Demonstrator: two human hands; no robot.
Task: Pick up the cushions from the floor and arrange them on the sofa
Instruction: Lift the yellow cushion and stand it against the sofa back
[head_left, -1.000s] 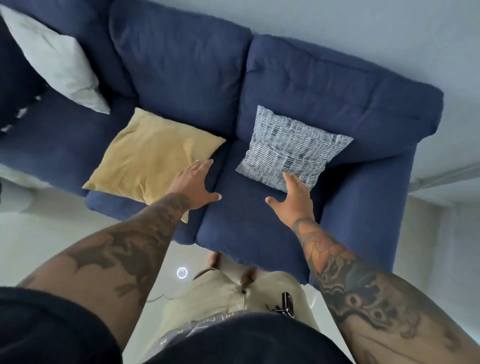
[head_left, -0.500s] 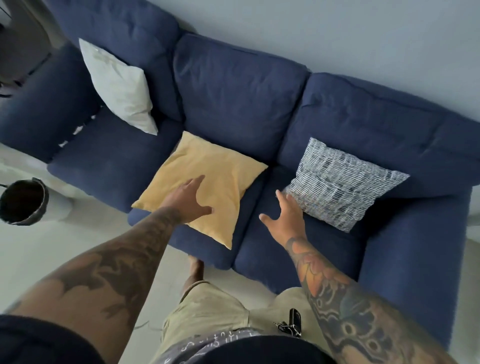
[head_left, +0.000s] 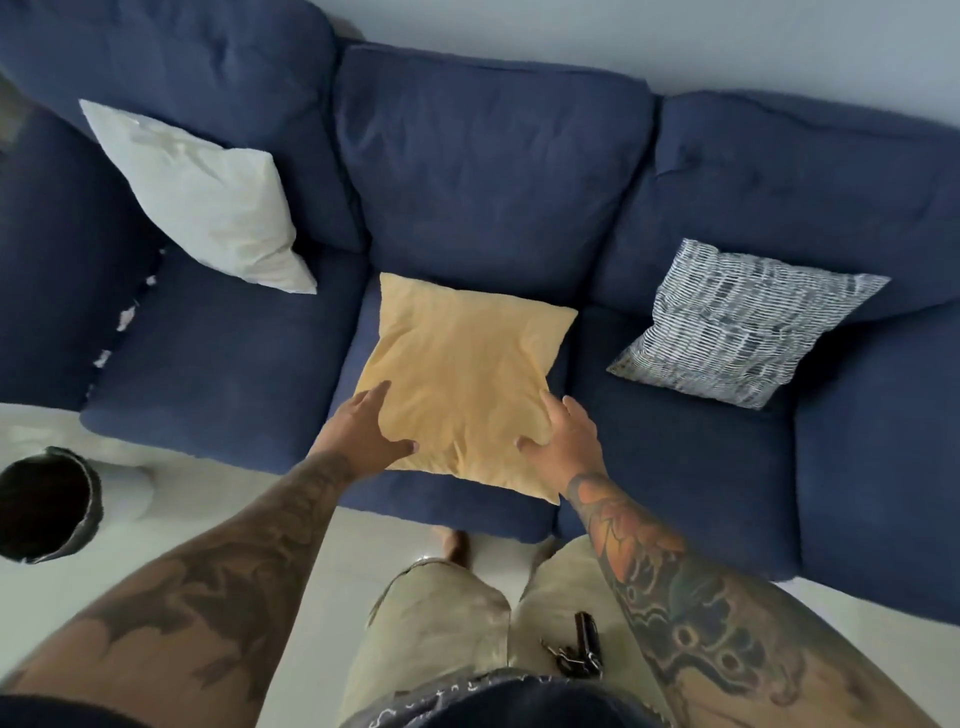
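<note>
A yellow cushion (head_left: 462, 374) lies flat on the middle seat of the blue sofa (head_left: 488, 171). My left hand (head_left: 363, 434) rests on its near left corner, thumb on top. On the near right corner sits my right hand (head_left: 563, 441), fingers spread over the fabric. Both hands touch the cushion at its edges. A white cushion (head_left: 202, 197) leans against the left backrest. A blue-and-white patterned cushion (head_left: 737, 322) leans at the right backrest.
A dark round bin (head_left: 47, 506) stands on the pale floor at the left, beside the sofa's front. My legs in beige shorts stand close to the sofa's front edge. A grey wall runs behind the sofa.
The view has swung left along the sofa. My right hand has left the patterned cushion and come onto the yellow one; my left hand has slid to its near left corner.
</note>
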